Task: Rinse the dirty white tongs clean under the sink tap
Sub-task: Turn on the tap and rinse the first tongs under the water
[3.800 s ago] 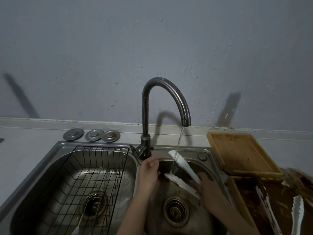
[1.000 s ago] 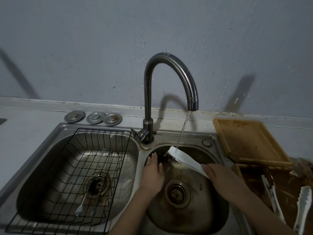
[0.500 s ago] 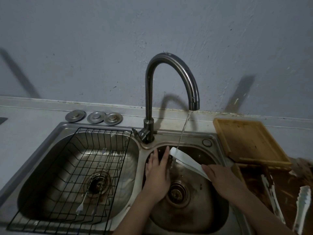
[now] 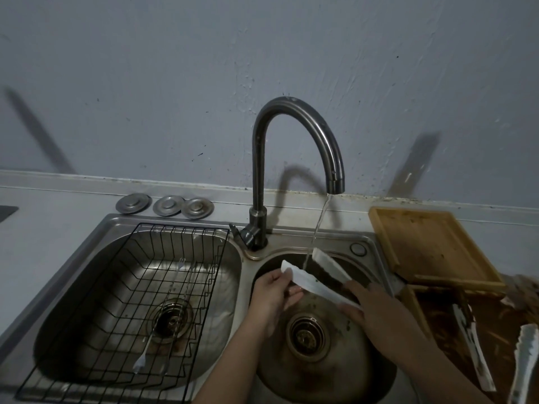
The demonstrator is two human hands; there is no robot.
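White tongs [image 4: 316,282] are held over the right sink basin [image 4: 376,371], their two arms spread apart and pointing up-left. A thin stream of water [image 4: 316,231] falls from the dark curved tap [image 4: 294,118] and passes between the two arms. My right hand [image 4: 376,310] grips the tongs at their hinged end. My left hand [image 4: 272,293] pinches the tip of the nearer arm between thumb and fingers.
The left basin [image 4: 230,258] holds a black wire rack [image 4: 140,287] with utensils in it. Three metal lids [image 4: 164,205] lie behind it. A wooden board [image 4: 428,243] and a dirty brown tray [image 4: 495,330] with more tongs [image 4: 525,360] sit at the right.
The tongs' arms have spread apart under the stream. My left hand, flat and open beside them half a second ago, now grips the tip of the nearer arm.
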